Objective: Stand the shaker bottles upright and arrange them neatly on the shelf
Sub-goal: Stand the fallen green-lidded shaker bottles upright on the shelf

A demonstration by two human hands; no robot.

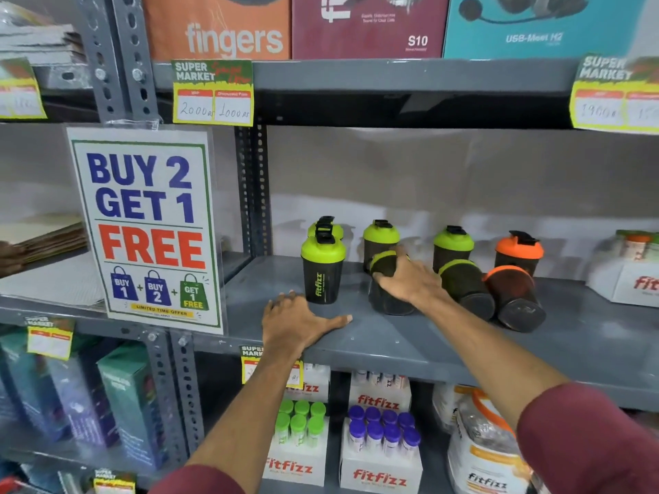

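On the grey metal shelf (pixel 445 347) a back row of shaker bottles is seen standing upright near the rear edge: two green-lidded ones close together at the left end (pixel 323 270), a green-lidded one behind the right hand (pixel 381 237), another green-lidded one (pixel 453 246), and an orange-lidded one (pixel 519 251) toward the right. In front of that row three bottles lie on their sides, bases turned toward the front edge. The leftmost of these, the tipped green bottle (pixel 390 297), is covered near its lid end by the right hand (pixel 403 278), whose fingers are curled over the body and lid; contact appears to be made, though whether a firm grip is closed cannot be told. The hold is placed high, near the lid, presumably so that the bottle can be pivoted up onto its base. Just beside it lie a second tipped green bottle (pixel 467 288) and a tipped orange bottle (pixel 515 299), touching or nearly touching each other, both untouched.

The left hand (pixel 299 320) is laid flat on the shelf near the front edge, fingers spread and thumb out, holding nothing (it seems to be used as a brace while the reach is made).

A sale sign (pixel 146 226) is fixed to the upright at the shelf's left end. By this judgement the task is partly done: three bottles are yet to be stood up.
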